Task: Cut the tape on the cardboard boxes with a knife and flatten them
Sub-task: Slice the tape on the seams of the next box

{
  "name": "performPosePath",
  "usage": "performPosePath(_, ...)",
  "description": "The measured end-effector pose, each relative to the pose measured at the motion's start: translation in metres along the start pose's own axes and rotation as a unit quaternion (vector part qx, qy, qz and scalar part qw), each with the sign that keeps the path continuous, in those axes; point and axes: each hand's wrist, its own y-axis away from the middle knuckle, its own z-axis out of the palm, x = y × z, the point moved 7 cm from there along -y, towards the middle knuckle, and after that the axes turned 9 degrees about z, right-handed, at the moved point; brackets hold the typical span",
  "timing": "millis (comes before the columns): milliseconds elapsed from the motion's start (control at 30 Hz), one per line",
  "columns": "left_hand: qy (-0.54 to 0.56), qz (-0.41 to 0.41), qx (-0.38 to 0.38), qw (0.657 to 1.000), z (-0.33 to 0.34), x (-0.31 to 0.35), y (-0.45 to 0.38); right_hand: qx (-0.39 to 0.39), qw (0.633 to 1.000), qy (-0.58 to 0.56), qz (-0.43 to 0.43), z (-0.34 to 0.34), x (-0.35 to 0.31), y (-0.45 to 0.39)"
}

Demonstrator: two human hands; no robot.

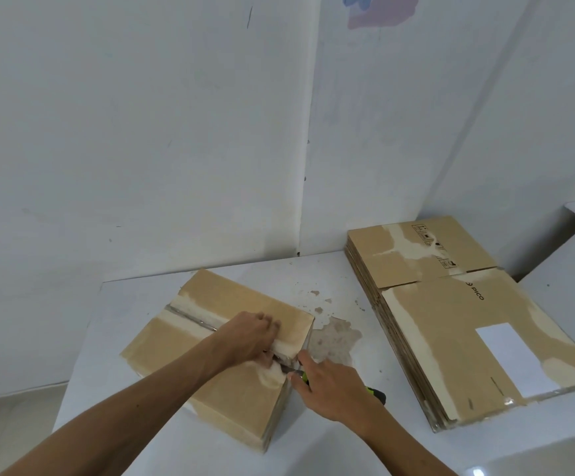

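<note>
Fingers of right hand (334, 386) gripping knife (375, 395), left hand (250, 336) pressing flat on taped box (224, 359)

Both bare forearms reach up from the bottom of the frame. The left hand (250, 334) lies palm-down at centre, fingers slightly curled; just right, the right hand (330, 386) is curled in a grip.

A taped box (217, 355) sits on the bench (330, 269), left of a stack of flattened boxes (451, 321). Both hands meet at the box's right end. A wall stands behind the bench.
</note>
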Motion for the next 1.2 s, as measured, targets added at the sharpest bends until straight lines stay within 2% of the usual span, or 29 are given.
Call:
performPosePath(67,-0.031,0.022,0.031,0.999,0.013,0.008,-0.001,0.003,1.0,-0.008,0.005,0.001,0.0,0.001)
performPosePath(233,-0.038,-0.008,0.141,0.989,0.017,0.018,0.005,0.064,0.998,0.019,0.004,-0.003,0.0,0.008)
performPosePath(533,-0.009,-0.036,0.202,0.979,0.028,0.031,0.015,0.095,0.995,0.004,0.027,-0.01,0.012,0.008)
performPosePath(700,-0.013,-0.048,0.254,0.966,0.026,0.032,0.017,0.095,0.995,0.02,0.004,-0.017,0.012,0.001)
performPosePath(967,-0.016,-0.036,0.291,0.956,0.023,0.034,0.019,0.138,0.99,0.022,-0.007,-0.02,0.016,-0.004)
performPosePath(1067,-0.018,-0.045,0.306,0.951,0.018,0.034,0.022,0.122,0.992,0.029,0.003,-0.026,0.023,-0.015)
performPosePath(1200,0.01,-0.059,0.321,0.945,0.014,0.034,0.023,0.035,0.998,-0.022,0.055,-0.031,0.055,-0.025)
